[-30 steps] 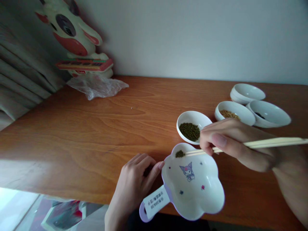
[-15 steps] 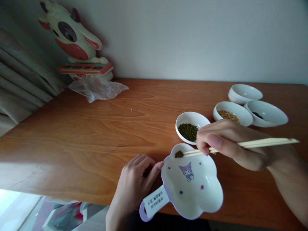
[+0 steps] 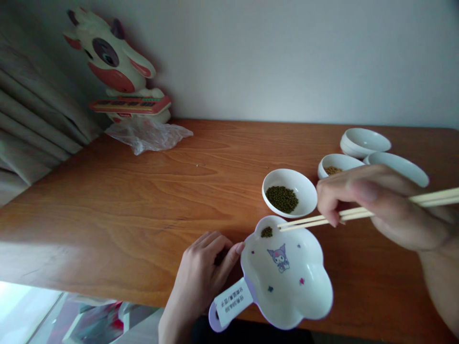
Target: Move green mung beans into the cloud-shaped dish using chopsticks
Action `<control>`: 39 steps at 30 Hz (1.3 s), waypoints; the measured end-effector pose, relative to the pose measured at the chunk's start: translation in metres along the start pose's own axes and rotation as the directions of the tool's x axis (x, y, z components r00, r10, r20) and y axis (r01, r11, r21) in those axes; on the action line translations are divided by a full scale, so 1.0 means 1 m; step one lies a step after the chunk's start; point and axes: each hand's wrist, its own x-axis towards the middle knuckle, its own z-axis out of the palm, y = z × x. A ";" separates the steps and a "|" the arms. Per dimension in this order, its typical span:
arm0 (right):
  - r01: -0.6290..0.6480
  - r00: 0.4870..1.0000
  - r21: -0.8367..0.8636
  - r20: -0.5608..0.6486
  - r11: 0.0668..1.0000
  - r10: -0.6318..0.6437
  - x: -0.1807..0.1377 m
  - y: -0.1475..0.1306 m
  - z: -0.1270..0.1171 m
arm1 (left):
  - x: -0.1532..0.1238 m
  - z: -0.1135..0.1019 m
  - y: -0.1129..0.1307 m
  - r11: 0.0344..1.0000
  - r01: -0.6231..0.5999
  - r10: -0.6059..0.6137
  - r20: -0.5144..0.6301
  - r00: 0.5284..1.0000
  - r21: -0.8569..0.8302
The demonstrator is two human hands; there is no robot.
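A flower-shaped white dish (image 3: 287, 279) with a purple handle and a cartoon print sits at the table's near edge. A small heap of green beans (image 3: 266, 232) lies in its far lobe. My left hand (image 3: 201, 279) rests against the dish's left rim, fingers curled and touching it. My right hand (image 3: 380, 205) is closed on a pair of wooden chopsticks (image 3: 308, 221), their tips hovering just right of the bean heap and holding nothing I can see. Behind the dish stands a small white bowl of green beans (image 3: 289, 192).
Three more white bowls stand at the right: one with tan grains (image 3: 335, 165), one stacked pair (image 3: 364, 142), one partly hidden behind my hand (image 3: 396, 165). A cow figure (image 3: 118, 71) and a crumpled plastic bag (image 3: 148, 134) sit at the back left. The wooden table (image 3: 143, 200) ends near me.
My right hand has drawn back to the right and lifted a little, pulling the chopstick tips away from the bean heap. The left hand and dish have stayed put.
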 end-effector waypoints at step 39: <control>-0.027 0.989 0.035 0.146 0.999 0.022 0.014 -0.001 0.024 | 0.000 -0.001 0.002 1.000 0.018 -0.018 -0.004 1.000 -0.017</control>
